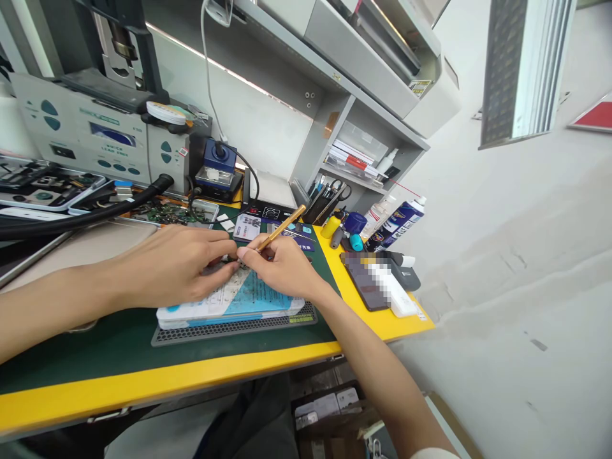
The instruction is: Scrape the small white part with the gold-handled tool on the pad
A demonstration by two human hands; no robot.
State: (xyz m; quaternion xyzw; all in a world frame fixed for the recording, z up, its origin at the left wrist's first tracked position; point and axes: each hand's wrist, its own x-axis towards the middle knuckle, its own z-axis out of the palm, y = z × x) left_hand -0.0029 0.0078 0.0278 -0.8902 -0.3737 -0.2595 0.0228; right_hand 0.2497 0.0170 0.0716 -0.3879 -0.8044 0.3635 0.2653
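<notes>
My right hand (289, 268) is closed around a slim gold pen-shaped tool (287, 225), whose back end slants up to the right. Its working tip is hidden by my fingers. Beside it, my left hand (176, 261) lies palm down, with thumb and fingers closed at a small dark item that I cannot make out. Both hands meet over a stained white-and-blue printed slab (270, 301), which looks like a stack of flat boxes or booklets. Under the slab is a grey perforated mat (224, 333) on the green worktop.
A grey rework station (115, 137) with a black hose (90, 210) stands left, near trays of circuit boards (174, 211). Behind are a small card (247, 227) and a pen holder with scissors (327, 197). Bottles, a spray can (399, 223) and a dark phone (366, 280) are right.
</notes>
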